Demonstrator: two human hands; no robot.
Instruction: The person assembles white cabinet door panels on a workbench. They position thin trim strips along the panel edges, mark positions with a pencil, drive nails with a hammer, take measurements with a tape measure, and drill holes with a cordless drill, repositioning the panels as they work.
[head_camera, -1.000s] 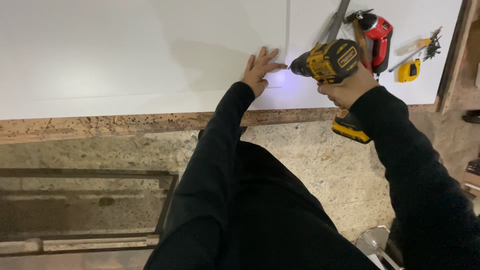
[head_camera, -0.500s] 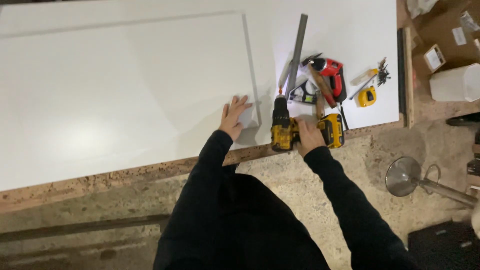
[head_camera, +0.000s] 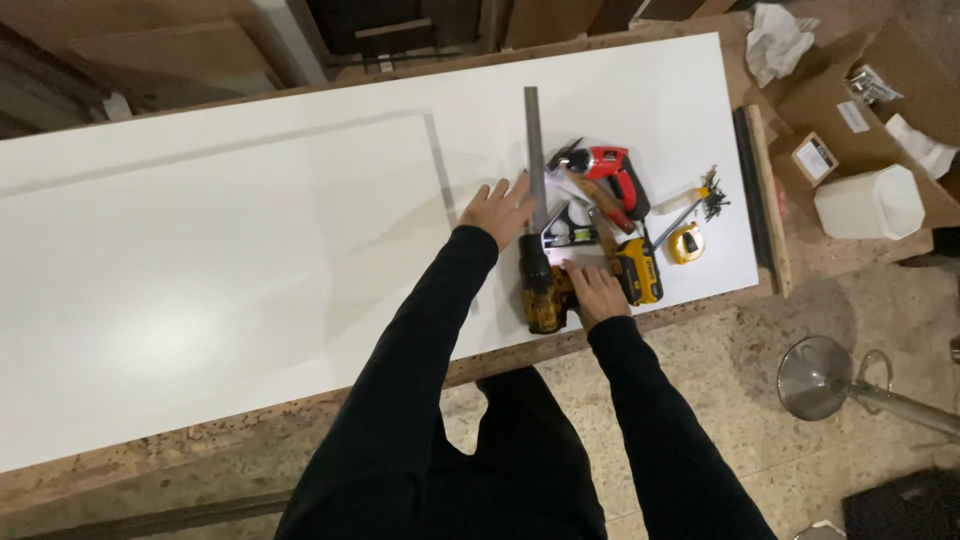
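Observation:
My right hand (head_camera: 594, 291) grips the handle of a yellow and black cordless drill (head_camera: 545, 292) that lies on the large white board (head_camera: 250, 240) near its front edge, its chuck pointing away from me. My left hand (head_camera: 497, 210) rests flat, fingers spread, on the board beside a grey metal ruler (head_camera: 534, 150) of a combination square (head_camera: 572, 229). A smaller white panel (head_camera: 200, 270) lies on the board, its right edge by my left hand.
Right of the drill lie a red cordless screwdriver (head_camera: 612, 177), a yellow tape measure (head_camera: 686, 243), a screwdriver and loose screws (head_camera: 712, 197). Cardboard boxes (head_camera: 850, 110) and a white container (head_camera: 868, 203) stand at right. A metal stool (head_camera: 822, 377) is on the floor.
The view has pulled back and shifted. The drill has come down from upright against the board to lying flat, and my left hand has moved up beside the ruler.

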